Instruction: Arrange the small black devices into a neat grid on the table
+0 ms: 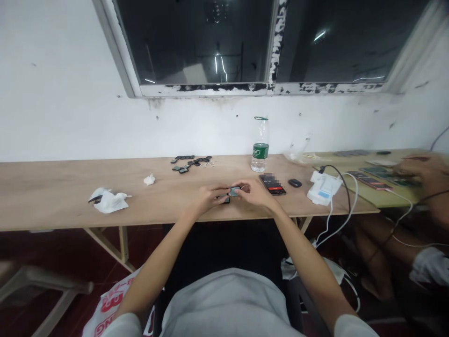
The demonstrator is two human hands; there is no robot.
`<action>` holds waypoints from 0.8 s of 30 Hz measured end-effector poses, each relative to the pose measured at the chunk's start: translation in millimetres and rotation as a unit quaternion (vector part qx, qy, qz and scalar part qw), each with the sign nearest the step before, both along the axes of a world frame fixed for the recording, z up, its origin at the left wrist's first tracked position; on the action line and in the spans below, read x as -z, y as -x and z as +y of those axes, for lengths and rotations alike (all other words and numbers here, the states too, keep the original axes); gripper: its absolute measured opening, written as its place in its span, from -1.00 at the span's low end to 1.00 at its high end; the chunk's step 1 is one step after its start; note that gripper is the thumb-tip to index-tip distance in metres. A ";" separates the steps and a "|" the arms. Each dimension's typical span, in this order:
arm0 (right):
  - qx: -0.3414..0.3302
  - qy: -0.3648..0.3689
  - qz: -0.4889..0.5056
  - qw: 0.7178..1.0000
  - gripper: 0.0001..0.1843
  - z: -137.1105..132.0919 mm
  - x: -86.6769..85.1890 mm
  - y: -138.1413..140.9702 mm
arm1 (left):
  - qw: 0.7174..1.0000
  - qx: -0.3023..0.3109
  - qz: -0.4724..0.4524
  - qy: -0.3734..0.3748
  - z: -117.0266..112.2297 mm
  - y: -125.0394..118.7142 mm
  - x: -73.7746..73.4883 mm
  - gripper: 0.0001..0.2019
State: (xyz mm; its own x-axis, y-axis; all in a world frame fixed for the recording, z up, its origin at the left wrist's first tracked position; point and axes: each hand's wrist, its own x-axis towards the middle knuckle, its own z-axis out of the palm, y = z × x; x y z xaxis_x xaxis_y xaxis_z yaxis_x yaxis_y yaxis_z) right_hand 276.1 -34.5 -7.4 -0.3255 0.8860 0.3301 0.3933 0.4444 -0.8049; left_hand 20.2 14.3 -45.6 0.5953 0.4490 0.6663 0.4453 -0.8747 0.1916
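Note:
Both my hands meet over the wooden table near its front edge. A small black-edged rectangular piece (pixel 233 191) with a grey-green face is between them. My right hand (pixel 255 193) is closed on it, thumb on its face. My left hand (pixel 210 197) is closed at its left side, fingertips pinched at its edge. A second dark piece (pixel 226 200) shows just under my left fingertips; whether it is held or lies on the table I cannot tell. Farther back lie several similar dark pieces (pixel 183 169) in a loose group, with tiny light bits (pixel 209 164) beside them.
A water bottle (pixel 260 152) stands near the wall. Right of my hands are a phone (pixel 272 184), a black oval item (pixel 295 183) and a white power strip (pixel 324 187) with cables. Crumpled tissues (pixel 111 200) lie left. Another person's hand (pixel 417 166) is at the far right.

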 end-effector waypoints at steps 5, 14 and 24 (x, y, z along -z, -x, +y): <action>-0.010 0.002 0.022 1.000 -0.73 0.2 0.3 0.1 | 0.998 0.018 -0.010 -0.067 4.3 3.2 6.0 -0.72; -0.004 0.025 0.043 0.999 -0.79 4.2 2.5 -0.4 | 0.993 0.053 -0.050 -0.098 2.4 1.1 3.7 -0.76; 0.010 0.071 0.064 0.995 -0.82 9.0 7.8 4.4 | 0.996 0.030 -0.015 -0.079 3.8 0.9 2.8 -0.73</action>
State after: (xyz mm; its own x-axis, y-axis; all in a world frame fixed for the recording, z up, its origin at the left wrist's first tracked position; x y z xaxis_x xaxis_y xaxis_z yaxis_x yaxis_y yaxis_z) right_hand 271.7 -25.5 -15.2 -0.2696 0.9328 0.2394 0.2912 0.3159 -0.9030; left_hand 19.3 18.1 -48.4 0.5971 0.3025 0.7430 0.3884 -0.9194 0.0622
